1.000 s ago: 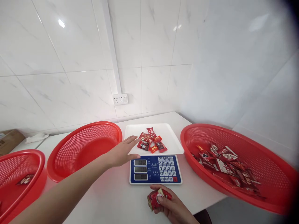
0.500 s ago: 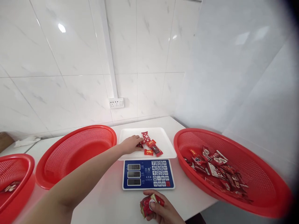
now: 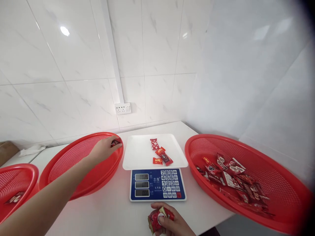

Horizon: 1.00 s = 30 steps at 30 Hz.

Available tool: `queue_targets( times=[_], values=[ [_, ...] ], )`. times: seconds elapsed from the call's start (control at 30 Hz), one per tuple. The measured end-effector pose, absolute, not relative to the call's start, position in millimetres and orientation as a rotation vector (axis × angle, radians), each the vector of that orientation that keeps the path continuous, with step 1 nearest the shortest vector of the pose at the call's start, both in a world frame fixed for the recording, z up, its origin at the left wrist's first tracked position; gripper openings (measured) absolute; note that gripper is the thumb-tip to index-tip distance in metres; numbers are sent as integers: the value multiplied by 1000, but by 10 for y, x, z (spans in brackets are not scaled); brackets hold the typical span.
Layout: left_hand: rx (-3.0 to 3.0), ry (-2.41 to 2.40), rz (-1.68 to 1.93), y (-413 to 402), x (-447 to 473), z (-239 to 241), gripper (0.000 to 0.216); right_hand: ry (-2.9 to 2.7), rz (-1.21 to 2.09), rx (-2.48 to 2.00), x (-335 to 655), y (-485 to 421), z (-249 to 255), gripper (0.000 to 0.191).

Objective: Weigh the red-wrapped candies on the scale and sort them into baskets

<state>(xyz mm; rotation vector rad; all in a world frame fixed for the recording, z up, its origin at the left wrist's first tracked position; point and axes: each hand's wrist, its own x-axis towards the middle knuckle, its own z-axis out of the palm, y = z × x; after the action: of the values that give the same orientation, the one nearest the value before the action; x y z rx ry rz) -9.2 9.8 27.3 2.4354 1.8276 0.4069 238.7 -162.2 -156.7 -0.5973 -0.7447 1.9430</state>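
Observation:
My left hand [image 3: 104,149] is over the right rim of the middle red basket [image 3: 73,164], fingers pinched on a dark red candy packet [image 3: 115,142]. My right hand [image 3: 169,223] rests at the table's front edge, closed round a bunch of red candy packets [image 3: 158,219]. Between them stands a blue-faced electronic scale [image 3: 157,185] with a white tray [image 3: 137,154]. Several red candy packets [image 3: 161,154] lie on the tray's right half.
A large red basket [image 3: 283,183] on the right holds many red candy packets [image 3: 228,177]. Another red basket [image 3: 17,183] at far left has a packet inside. A wall socket [image 3: 122,108] sits on the tiled wall behind. The white table ends near my right hand.
My left hand took a packet from the scale tray and carried it left over the middle basket. Fewer packets lie on the tray. My right hand kept its bunch.

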Motion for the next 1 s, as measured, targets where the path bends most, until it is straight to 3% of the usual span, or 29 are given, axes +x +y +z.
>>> queue_targets(
  times=[0.23, 0.53, 0.8, 1.0],
  values=[
    [2440, 1910, 283, 95, -285, 245, 54, -745, 1954, -617, 2383, -1620, -1555, 39],
    [2665, 1284, 363, 356, 1073, -112, 38, -716, 1900, -688, 2364, -1634, -1529, 44],
    [2505, 1402, 409, 621, 1556, -369, 30, -700, 1868, -661, 2362, -1635, -1583, 43],
    [2458, 1455, 428, 544, 1296, -144, 29, -708, 1873, -650, 2373, -1638, -1572, 41]
  ],
)
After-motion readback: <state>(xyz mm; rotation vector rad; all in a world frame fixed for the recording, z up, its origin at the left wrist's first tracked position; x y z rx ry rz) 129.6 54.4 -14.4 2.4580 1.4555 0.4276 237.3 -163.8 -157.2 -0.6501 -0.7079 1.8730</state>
